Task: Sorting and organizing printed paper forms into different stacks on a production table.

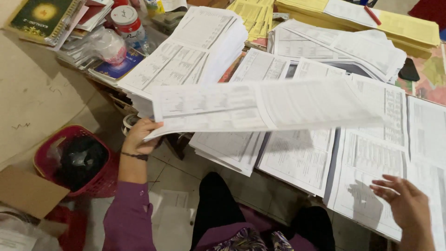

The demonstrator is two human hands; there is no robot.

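Observation:
My left hand (139, 135) grips the left edge of a wide printed sheet (260, 106), which hangs blurred in the air above the desk. My right hand (405, 201) hovers open with fingers spread over a pile of printed forms (371, 186) at the desk's near right edge, holding nothing. Several more stacks of printed forms (195, 51) cover the desk under and behind the raised sheet.
Yellow paper stacks (409, 28) lie at the back right with a red pen (372, 15). A black phone-like object (409, 69) sits to the right. Books, a plastic bottle (129, 23) and bags crowd the left. A red basket (79, 162) and cardboard box (28, 190) stand on the floor.

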